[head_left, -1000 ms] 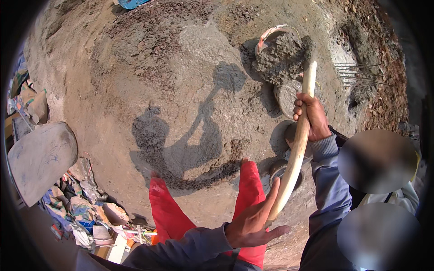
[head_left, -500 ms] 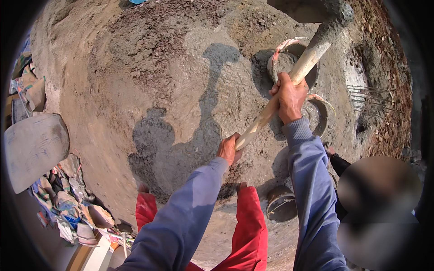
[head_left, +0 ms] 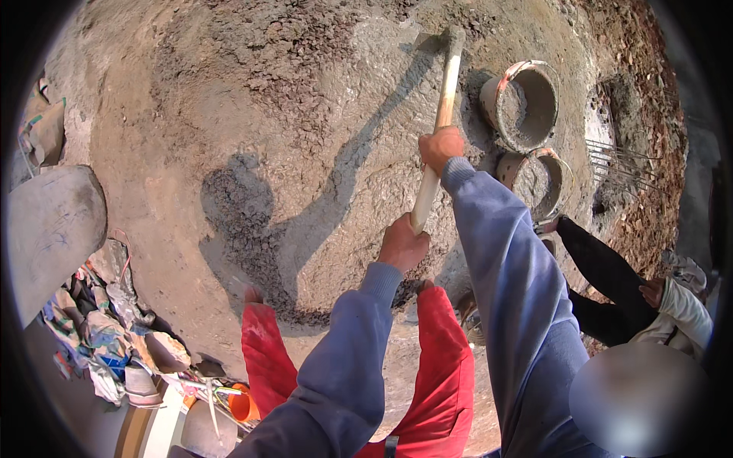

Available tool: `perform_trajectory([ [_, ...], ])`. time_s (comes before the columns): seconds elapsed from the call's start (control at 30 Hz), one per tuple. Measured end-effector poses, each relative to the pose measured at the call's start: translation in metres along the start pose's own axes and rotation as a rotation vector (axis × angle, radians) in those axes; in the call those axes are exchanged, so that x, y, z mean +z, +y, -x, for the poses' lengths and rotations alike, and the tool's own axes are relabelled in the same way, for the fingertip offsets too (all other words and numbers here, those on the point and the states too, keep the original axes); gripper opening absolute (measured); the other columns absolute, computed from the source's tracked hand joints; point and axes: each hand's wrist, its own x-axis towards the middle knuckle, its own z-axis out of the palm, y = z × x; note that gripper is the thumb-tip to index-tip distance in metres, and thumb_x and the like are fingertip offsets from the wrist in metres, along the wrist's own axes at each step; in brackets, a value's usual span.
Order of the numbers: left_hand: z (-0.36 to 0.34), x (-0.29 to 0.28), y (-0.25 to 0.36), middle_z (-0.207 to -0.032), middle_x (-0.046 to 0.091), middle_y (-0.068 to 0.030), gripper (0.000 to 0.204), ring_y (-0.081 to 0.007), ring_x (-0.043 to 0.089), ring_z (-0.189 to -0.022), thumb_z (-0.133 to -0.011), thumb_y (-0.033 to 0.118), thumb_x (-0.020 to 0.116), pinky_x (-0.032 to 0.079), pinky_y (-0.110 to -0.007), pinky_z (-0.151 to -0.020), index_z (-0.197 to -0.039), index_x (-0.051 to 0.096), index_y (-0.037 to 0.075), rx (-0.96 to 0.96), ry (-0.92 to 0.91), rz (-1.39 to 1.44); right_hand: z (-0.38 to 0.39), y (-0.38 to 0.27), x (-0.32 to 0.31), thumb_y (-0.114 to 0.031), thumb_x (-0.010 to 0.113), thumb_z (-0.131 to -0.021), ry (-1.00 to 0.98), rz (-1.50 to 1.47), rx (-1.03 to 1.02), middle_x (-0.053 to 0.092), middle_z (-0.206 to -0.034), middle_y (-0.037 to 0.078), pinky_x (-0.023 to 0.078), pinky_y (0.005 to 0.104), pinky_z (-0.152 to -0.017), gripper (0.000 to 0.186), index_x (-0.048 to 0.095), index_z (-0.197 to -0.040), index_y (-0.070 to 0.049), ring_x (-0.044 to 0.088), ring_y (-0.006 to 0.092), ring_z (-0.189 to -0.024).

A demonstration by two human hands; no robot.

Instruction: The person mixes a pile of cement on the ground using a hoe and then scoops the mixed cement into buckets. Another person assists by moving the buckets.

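Observation:
Both my hands grip the wooden handle of a hoe (head_left: 448,88). My left hand (head_left: 405,244) is wrapped round its near end, while my right hand (head_left: 441,147) is closed round it further up. The hoe's head is down at the far end, its blade at the surface of the wet grey mortar (head_left: 374,175) and partly hidden in it. To the right of the handle a bucket (head_left: 547,107) lies tilted with grey mortar inside. A second bucket (head_left: 557,195), also with mortar in it, stands just nearer.
A person in dark trousers (head_left: 607,267) and a light sleeve is at the right, close to the buckets. Thin metal rods (head_left: 622,162) stick out beyond them. On the left lie a grey panel (head_left: 57,229) and a heap of sacks and rags (head_left: 99,328). An orange container (head_left: 243,404) is below.
The hoe has swung down from its raised position at the upper right, its head now at the mortar. My right hand has moved left and my left hand slightly right.

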Motion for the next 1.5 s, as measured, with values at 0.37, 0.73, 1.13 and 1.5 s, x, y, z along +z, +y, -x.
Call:
perform_trajectory([
  [0.37,0.241,-0.017,-0.016,-0.094,0.064,-0.0327,0.042,-0.0476,0.063,-0.092,-0.080,0.023,0.062,0.050,-0.051,-0.081,-0.107,0.050,-0.006,-0.302,-0.032,-0.176,0.188,0.106,0.071,-0.017,0.064,-0.079,-0.530,0.178,-0.130,0.068,-0.068,0.016,0.057,0.0392,-0.056,0.026,0.064,-0.083,0.009,0.070,0.0253,-0.060],
  [0.73,0.266,-0.013,0.110,-0.088,0.060,-0.0223,0.042,-0.0349,0.063,-0.078,-0.094,0.029,0.057,0.050,-0.039,-0.069,-0.124,0.044,0.003,0.137,-0.129,0.094,0.199,0.126,-0.010,-0.018,0.053,-0.093,-1.183,-0.615,0.464,0.052,-0.062,0.004,0.044,0.0325,-0.044,0.016,0.048,-0.084,-0.005,0.050,0.0164,-0.047],
  [1.13,0.329,0.036,0.308,-0.094,0.048,-0.0357,0.080,-0.0435,0.061,-0.077,-0.096,0.043,0.054,0.051,-0.044,-0.066,-0.148,0.018,-0.006,0.654,-0.602,0.140,0.202,0.109,-0.379,-0.022,0.056,-0.091,-0.668,-0.939,0.406,0.051,-0.070,0.000,0.044,0.0211,-0.037,0.023,0.050,-0.100,-0.002,0.050,0.0063,-0.049],
  [1.5,0.084,0.136,0.029,-0.079,0.065,-0.0235,0.028,-0.0434,0.064,-0.075,-0.079,0.017,0.071,0.050,-0.050,-0.063,-0.097,0.056,0.001,0.459,0.054,-0.336,0.084,0.176,-0.165,-0.011,0.066,-0.085,0.177,-0.701,-0.043,0.060,-0.067,0.012,0.052,0.0353,-0.043,0.028,0.043,-0.098,0.000,0.062,0.0203,-0.048],
])
